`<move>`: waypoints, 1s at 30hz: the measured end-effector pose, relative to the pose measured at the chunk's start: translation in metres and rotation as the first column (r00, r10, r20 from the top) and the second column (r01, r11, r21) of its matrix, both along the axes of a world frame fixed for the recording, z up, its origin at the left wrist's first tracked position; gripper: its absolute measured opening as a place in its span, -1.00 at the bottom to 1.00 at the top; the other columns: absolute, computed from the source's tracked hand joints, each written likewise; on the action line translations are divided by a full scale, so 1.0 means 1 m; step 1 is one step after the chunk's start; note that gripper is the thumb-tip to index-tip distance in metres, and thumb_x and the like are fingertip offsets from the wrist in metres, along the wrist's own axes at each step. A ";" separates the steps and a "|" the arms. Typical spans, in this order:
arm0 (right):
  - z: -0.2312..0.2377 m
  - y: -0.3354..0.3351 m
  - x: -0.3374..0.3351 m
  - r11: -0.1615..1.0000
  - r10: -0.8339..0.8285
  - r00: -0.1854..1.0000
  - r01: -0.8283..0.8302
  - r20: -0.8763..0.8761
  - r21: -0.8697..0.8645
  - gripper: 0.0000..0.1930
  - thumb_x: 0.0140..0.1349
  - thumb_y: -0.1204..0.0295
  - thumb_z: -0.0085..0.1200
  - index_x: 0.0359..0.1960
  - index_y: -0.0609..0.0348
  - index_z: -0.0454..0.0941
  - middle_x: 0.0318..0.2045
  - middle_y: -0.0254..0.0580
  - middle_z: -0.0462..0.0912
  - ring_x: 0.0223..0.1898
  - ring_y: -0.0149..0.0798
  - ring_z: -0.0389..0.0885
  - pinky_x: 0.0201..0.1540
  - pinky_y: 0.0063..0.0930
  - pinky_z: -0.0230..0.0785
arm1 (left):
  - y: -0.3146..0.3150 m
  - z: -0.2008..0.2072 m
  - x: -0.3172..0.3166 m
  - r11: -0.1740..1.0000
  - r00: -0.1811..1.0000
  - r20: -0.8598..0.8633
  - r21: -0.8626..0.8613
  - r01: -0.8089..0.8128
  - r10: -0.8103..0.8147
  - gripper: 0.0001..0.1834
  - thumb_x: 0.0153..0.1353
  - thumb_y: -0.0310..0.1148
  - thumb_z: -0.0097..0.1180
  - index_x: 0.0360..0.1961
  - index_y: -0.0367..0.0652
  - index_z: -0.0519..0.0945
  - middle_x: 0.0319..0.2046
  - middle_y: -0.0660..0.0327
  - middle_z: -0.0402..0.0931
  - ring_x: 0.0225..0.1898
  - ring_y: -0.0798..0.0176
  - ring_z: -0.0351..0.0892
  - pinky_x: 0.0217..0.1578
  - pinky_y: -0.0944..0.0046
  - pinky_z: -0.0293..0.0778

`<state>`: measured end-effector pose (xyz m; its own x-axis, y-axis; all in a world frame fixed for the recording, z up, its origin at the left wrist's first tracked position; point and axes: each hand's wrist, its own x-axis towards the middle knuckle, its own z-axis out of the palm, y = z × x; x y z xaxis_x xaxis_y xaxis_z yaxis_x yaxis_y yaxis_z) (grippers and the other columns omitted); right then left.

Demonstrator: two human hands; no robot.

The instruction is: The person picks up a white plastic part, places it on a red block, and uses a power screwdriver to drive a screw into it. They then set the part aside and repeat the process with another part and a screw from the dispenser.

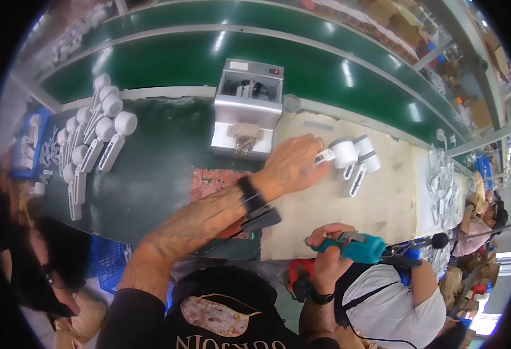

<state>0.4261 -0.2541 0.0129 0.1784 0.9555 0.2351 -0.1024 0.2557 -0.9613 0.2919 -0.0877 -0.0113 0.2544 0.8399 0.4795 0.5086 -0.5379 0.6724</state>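
My left hand [295,164] reaches across the cream mat [308,215], fingers closed on the handle of a white spoon-like device with a round cup head [344,153]. Right beside it are more white cup-headed devices [368,153], their handles [357,180] bearing dark slots. Nearer my body, my right hand [330,256] grips a teal electric screwdriver [362,248], its cord end pointing right. A silver screw feeder machine [247,110] stands just beyond my left hand, at the back of the bench.
Several white cup-headed devices [95,131] lie in a cluster on the dark green bench at left, near a blue bin [31,142] and loose small parts. A red pad [215,183] lies under my left forearm. Clear plastic parts [442,186] are at right; a co-worker in white [395,296] is close by.
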 end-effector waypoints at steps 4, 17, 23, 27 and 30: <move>0.010 0.014 -0.010 0.997 0.067 0.998 -0.067 -0.017 -0.034 -0.27 0.17 -0.26 0.21 -0.14 0.28 0.38 -0.52 -0.25 0.45 -0.52 -0.31 0.49 -0.45 -0.44 0.39 | -0.058 0.026 -0.065 0.997 0.993 -0.088 0.012 0.078 -0.077 -0.73 0.11 -0.23 0.25 -0.25 -0.16 0.57 -0.45 0.09 0.47 -0.42 -0.12 0.54 -0.36 -0.04 0.48; 0.052 0.129 -0.113 0.927 0.239 0.971 -0.232 0.014 0.295 -0.56 0.47 0.05 0.02 -0.12 0.30 0.45 -0.53 -0.27 0.42 -0.47 -0.32 0.46 -0.37 -0.39 0.37 | -0.100 -0.005 -0.156 0.963 0.965 -0.148 -0.193 0.188 -0.218 -0.64 0.27 -0.17 0.24 0.02 -0.09 0.63 -0.05 0.09 0.51 -0.02 -0.03 0.49 0.15 0.00 0.36; 0.040 0.165 -0.147 0.943 0.234 0.969 -0.246 0.075 0.224 -0.67 0.48 0.20 0.05 -0.17 0.31 0.47 -0.51 -0.23 0.49 -0.45 -0.30 0.54 -0.35 -0.41 0.41 | -0.097 -0.011 -0.167 0.992 0.985 -0.147 -0.110 0.069 -0.085 -0.57 0.23 -0.09 0.27 0.09 0.00 0.65 -0.12 0.23 0.53 -0.05 0.09 0.48 0.06 0.08 0.41; 0.029 0.166 -0.156 0.934 0.255 0.965 -0.264 0.068 0.243 -0.69 0.45 0.22 0.10 -0.22 0.28 0.47 -0.54 -0.25 0.49 -0.48 -0.31 0.54 -0.39 -0.44 0.41 | -0.097 -0.013 -0.167 0.990 0.987 -0.139 -0.121 0.068 -0.085 -0.56 0.20 -0.08 0.29 0.08 0.04 0.66 -0.11 0.28 0.55 -0.02 0.14 0.48 0.07 0.08 0.41; 0.026 0.164 -0.157 0.938 0.236 0.968 -0.251 0.089 0.239 -0.68 0.44 0.20 0.11 -0.24 0.28 0.46 -0.55 -0.26 0.49 -0.50 -0.31 0.54 -0.40 -0.44 0.41 | -0.097 -0.013 -0.165 0.992 0.988 -0.139 -0.118 0.050 -0.066 -0.56 0.19 -0.08 0.30 0.07 0.05 0.67 -0.10 0.30 0.55 -0.01 0.15 0.48 0.07 0.07 0.41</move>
<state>0.2688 -0.0897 0.0389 -0.0740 0.8789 0.4712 -0.1368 0.4591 -0.8778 0.1264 -0.1849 -0.0244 0.3630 0.8688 0.3366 0.5736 -0.4931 0.6541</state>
